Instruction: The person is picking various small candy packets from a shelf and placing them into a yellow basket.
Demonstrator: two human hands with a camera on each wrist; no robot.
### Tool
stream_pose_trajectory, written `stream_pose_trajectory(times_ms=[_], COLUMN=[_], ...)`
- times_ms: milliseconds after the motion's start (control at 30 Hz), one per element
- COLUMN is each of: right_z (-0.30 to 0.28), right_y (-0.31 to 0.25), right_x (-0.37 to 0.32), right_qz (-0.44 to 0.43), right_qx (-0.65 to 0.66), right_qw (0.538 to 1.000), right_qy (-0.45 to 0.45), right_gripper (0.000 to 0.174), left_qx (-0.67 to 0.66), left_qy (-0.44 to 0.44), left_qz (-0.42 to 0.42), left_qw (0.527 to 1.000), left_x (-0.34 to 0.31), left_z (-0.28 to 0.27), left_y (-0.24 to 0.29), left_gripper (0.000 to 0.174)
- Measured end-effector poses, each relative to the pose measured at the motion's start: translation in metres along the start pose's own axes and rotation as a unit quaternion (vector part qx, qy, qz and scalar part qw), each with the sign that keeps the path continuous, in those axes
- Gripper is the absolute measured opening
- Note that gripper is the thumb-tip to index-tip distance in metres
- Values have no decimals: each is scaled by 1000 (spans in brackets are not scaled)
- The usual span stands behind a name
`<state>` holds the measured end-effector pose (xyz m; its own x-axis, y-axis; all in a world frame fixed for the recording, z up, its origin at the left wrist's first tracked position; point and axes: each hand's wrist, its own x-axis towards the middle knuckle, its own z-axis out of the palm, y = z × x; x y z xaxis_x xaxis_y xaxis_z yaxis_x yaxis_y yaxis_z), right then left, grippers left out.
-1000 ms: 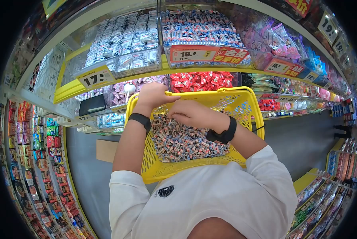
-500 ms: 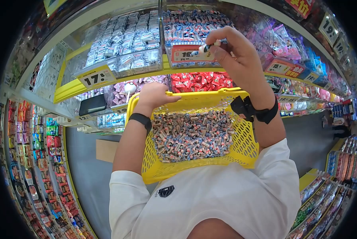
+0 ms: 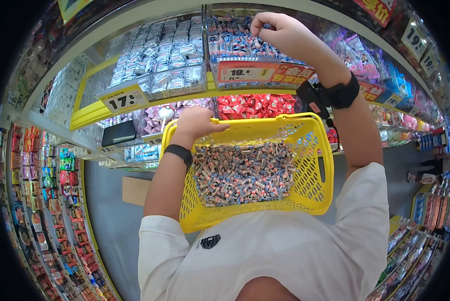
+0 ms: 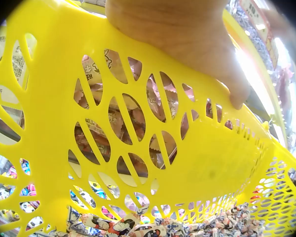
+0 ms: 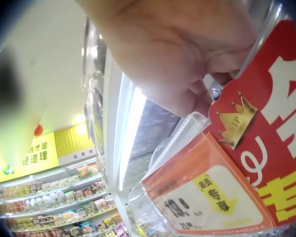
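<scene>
My left hand grips the far rim of a yellow plastic shopping basket, thumb lying along the edge. Inside the basket lies a broad layer of small twist-wrapped candies in white, blue and pinkish wrappers. Above the basket, my right hand reaches over the front of a clear bin with similar candies. Its fingers are curled down, and a bit of candy wrapper shows at the fingertips in the right wrist view; the palm hides most of it. A red and white price card stands just below this hand.
Another bin of white-wrapped candies stands at the left behind a 17.8 price tag. Red-wrapped candies fill the shelf below. A black flat object lies by the basket's left. A cardboard box sits on the floor.
My right hand has risen out of the basket, carrying wrapped candies past the price card, and is now farther up over the bin. The left hand keeps its grip on the basket.
</scene>
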<state>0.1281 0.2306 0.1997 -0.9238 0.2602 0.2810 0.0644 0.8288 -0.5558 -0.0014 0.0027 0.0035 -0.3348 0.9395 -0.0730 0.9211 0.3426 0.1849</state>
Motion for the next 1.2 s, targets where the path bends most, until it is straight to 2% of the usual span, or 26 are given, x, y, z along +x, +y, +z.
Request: stream_pose_trajectory(times_ms=[67, 167, 267, 367, 567, 800, 1200], right_z=[-9, -1, 2, 1, 18, 16, 24], right_y=[-9, 14, 25, 6, 22, 27, 33], right_x=[7, 25, 34, 31, 37, 38, 43], right_qz=[54, 43, 69, 125, 153, 143, 157], right_qx=[-10, -27, -16, -33, -3, 19, 18], right_qw=[996, 994, 988, 977, 974, 973, 967], right_qy=[-76, -92, -135, -169, -166, -177, -200], right_gripper=[13, 19, 23, 28, 32, 22, 19], left_qx=[0, -1, -3, -3, 0, 3, 6], left_qy=[1, 3, -1, 4, 21, 23, 30], left_qz=[1, 2, 2, 2, 10, 12, 15], left_qw=[1000, 1000, 1000, 1000, 1000, 1000, 999], left_x=[0, 0, 0, 0, 0, 0, 1], left_z=[0, 0, 0, -1, 4, 4, 5], left_y=[0, -1, -1, 0, -2, -3, -3], left_gripper=[68, 68, 67, 67, 68, 69, 69])
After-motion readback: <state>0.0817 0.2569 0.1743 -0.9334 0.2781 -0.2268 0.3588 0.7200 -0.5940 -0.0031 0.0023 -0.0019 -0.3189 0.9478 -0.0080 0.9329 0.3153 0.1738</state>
